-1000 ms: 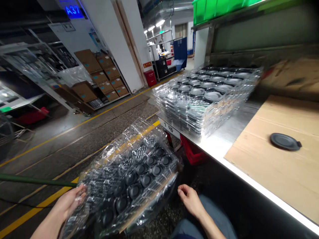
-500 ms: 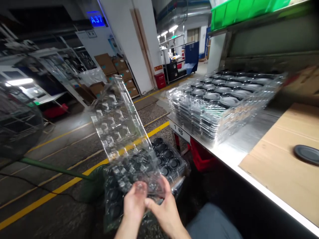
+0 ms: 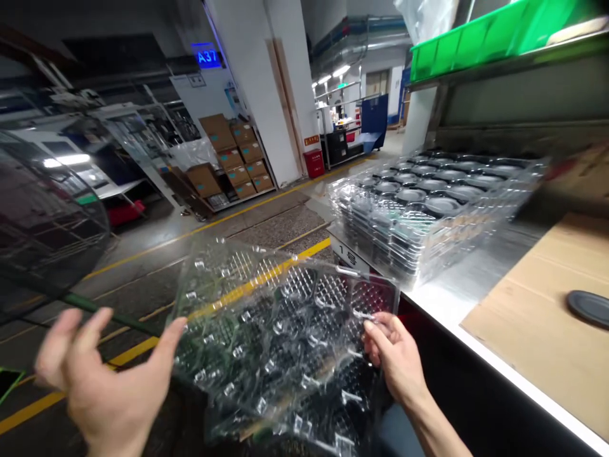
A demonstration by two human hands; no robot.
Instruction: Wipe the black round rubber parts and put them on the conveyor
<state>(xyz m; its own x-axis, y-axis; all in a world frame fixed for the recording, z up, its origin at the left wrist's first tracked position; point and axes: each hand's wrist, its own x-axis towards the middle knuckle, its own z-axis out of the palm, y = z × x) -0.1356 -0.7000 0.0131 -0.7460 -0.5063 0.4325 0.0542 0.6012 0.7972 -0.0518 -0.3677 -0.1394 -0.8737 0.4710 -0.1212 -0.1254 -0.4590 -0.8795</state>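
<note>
A clear plastic tray with moulded pockets spans the space before me, tilted above the floor. Its right edge is pinched between the thumb and fingers of my right hand. My left hand is off the tray's left side, fingers spread and curved, holding nothing. Through the transparent plastic, dark shapes show below, but I cannot make them out clearly. On the metal bench to the right stands a stack of similar clear trays, its top one filled with round black parts.
Cardboard covers part of the metal bench, with a black oval part on it. A green bin sits on the shelf above. At left stands a fan; cartons are stacked farther back.
The clear tray has swung from upright and narrow to broad and lower. My hands, close together before, are now wide apart; the left has let go and moved left, the right moved right.
</note>
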